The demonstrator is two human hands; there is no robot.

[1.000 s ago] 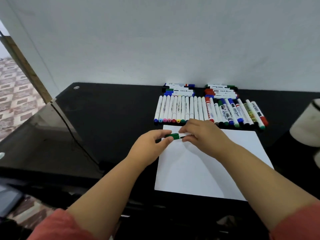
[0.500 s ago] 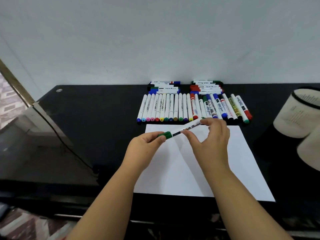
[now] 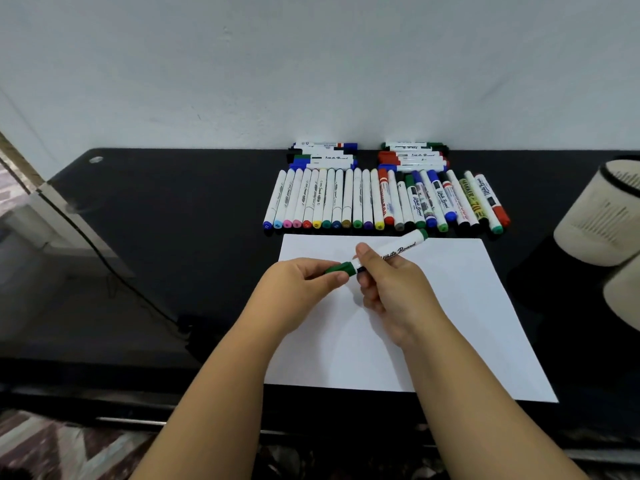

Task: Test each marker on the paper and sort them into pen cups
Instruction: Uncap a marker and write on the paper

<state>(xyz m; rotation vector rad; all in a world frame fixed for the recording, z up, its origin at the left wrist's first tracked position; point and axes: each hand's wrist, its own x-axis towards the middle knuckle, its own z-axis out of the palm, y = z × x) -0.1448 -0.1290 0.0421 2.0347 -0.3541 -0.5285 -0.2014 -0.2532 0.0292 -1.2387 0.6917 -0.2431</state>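
At the far left we saw a black cable (image 3: pixel 104 268) trailing down over the edge of the dark surface (image 3: pixel 180 216). Moving right, our left hand (image 3: pixel 301 289) hovered over the near-left part of the white paper (image 3: pixel 460 306), its thumb and fingertips pinching the green cap (image 3: pixel 341 269) of a whiteboard marker (image 3: pixel 398 249). The cap sat at the marker's lower, left end, right where our two hands met.

Beyond the paper, a row of thin white markers with coloured ends (image 3: pixel 322 199) lay side by side on the surface, and behind them a small stack of markers (image 3: pixel 323 155) rested against the wall.

Our right hand (image 3: pixel 391 289) gripped the marker's white barrel just beside the cap, thumb on top and fingers curled underneath. From that grip the barrel slanted up and to the right, above the paper, and its green back end reached the paper's far edge, close to the nearest markers in the row of thicker markers (image 3: pixel 446 199). A second stack of markers (image 3: pixel 412 155) lay behind those.

At the far right stood two pale pen cups (image 3: pixel 599 216), one behind the other, well apart from both hands.
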